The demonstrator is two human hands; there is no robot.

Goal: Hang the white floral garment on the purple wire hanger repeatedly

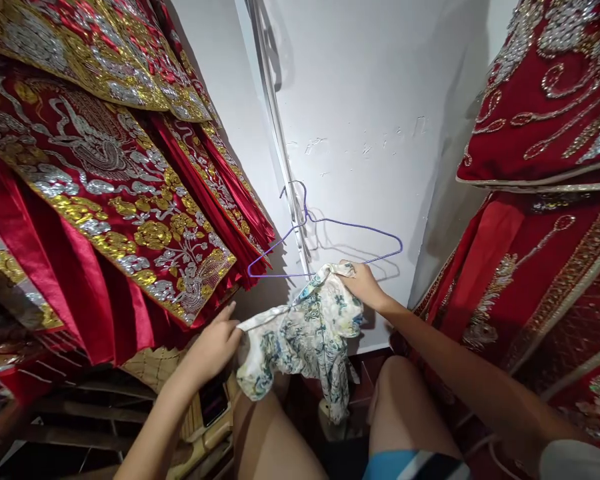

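A white garment (300, 333) with a green and blue floral print hangs stretched between my two hands, its lower part bunched and dangling above my knees. My left hand (215, 350) is closed on its left end, with some fingers pointing up. My right hand (363, 287) pinches the upper right edge. Just behind that edge hangs a purple wire hanger (355, 225), its hook by a white rail on the wall. The garment and my right hand overlap the hanger's bottom bar; whether they touch it I cannot tell.
Red costumes with gold and silver embroidery (130, 220) hang at the left. More red beaded clothing (545, 267) hangs at the right. A white wall (370, 100) stands ahead. At lower left are a wooden seat (207, 440) and a dark phone-like object (214, 405).
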